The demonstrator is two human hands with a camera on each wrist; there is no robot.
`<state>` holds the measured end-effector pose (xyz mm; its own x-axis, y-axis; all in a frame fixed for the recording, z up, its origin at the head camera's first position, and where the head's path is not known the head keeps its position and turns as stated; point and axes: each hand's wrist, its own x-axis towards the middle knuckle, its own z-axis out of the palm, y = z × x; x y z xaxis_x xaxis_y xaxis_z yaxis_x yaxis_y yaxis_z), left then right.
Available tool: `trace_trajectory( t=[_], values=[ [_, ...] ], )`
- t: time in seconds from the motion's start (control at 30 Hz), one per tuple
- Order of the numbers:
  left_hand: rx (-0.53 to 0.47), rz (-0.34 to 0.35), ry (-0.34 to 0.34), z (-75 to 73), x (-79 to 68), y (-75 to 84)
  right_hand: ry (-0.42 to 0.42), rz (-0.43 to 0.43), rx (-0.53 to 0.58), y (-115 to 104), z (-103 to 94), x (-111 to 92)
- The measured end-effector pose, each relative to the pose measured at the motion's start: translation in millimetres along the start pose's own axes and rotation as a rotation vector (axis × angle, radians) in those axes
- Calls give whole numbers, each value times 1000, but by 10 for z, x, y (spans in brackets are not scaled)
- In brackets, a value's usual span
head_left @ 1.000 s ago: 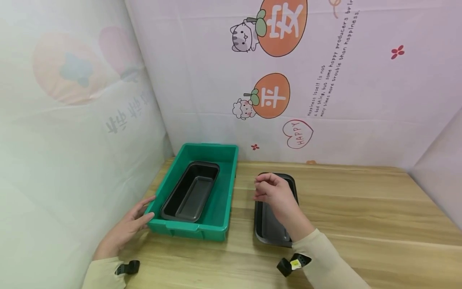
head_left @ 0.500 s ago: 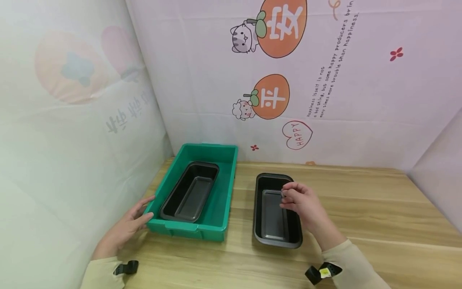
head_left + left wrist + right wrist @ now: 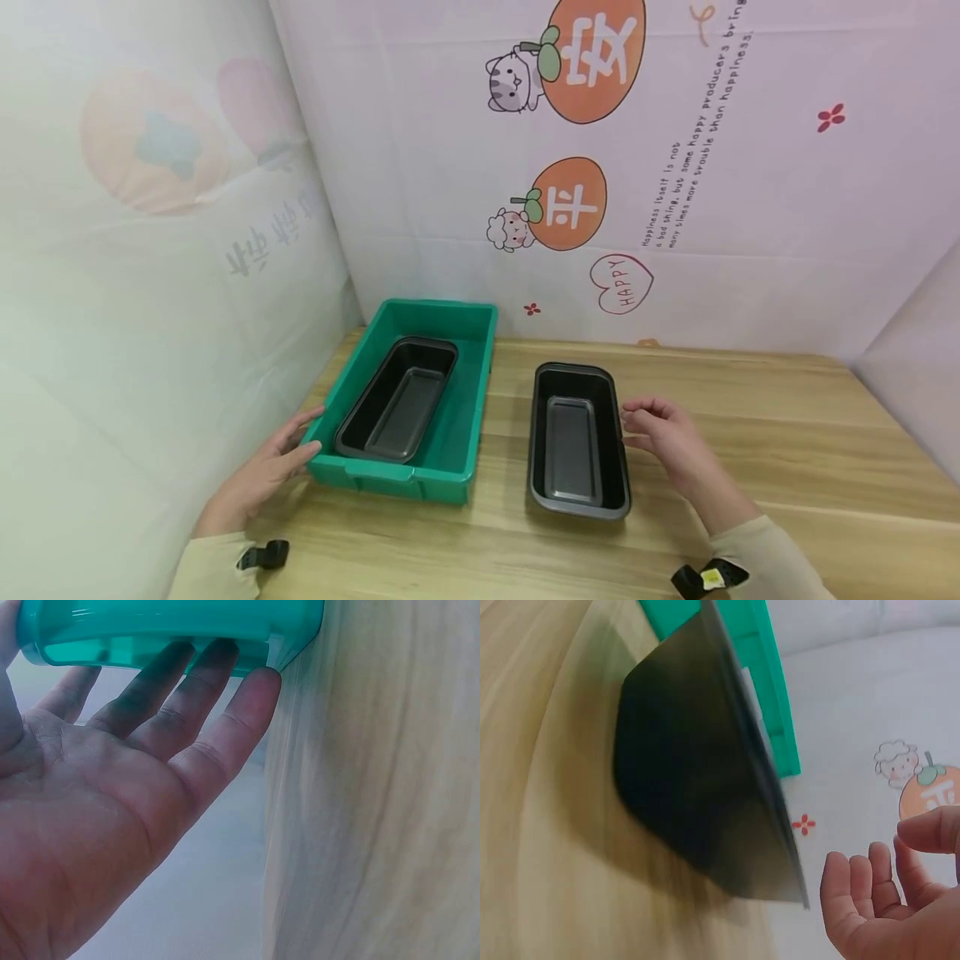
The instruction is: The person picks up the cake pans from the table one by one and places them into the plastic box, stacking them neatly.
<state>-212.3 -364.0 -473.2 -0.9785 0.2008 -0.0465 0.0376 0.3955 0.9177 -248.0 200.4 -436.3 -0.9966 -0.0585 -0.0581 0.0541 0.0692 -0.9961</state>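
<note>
Resting your left hand (image 3: pixel 258 479) against the near left corner of the green tub (image 3: pixel 442 485), you have those fingers long and spread a little, touching the tub and not wrapped round it. One dark pan (image 3: pixel 408 408) sits right side up in the tub, just past your left fingertips, so that pan is already in. The other pan (image 3: pixel 573 450) is outside, right side up on the worktop (image 3: pixel 495 550), between your two hands and close to the right one. Your right hand (image 3: pixel 678 450) is just beside that pan's right edge. Its fingers are bent in a loose, narrow way, with the thumb near the first finger, and nothing shows in its grasp. The tips look very near the rim, but I can't tell if they touch it. Both pans look bare inside. As far as I can judge, about half is done: one pan is in the tub by your left hand, and one is left out by your right hand. That is only my guess from where the pans sit. The tub has some bare floor showing beside its pan, on the side nearer your right hand.
</note>
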Motion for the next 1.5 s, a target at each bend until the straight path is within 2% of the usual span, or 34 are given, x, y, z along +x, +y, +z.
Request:
trace_trajectory(
  t=[0.3, 0.5, 0.7, 1.2, 1.5],
  values=[
    [10, 24, -16, -23, 38, 24, 0, 47, -39, 186, -165, -26],
    [9, 24, -15, -15, 29, -1, -20, 67, -86, 303, -190, -22],
    [6, 16, -13, -9, 19, -13, -35, 81, -61, 412, -195, -13],
    [5, 26, -25, -24, 15, 3, -71, 94, -42, 442, -85, -20],
    [2, 23, -18, -18, 9, 6, -8, 140, -42, 418, 13, -9]
  ],
)
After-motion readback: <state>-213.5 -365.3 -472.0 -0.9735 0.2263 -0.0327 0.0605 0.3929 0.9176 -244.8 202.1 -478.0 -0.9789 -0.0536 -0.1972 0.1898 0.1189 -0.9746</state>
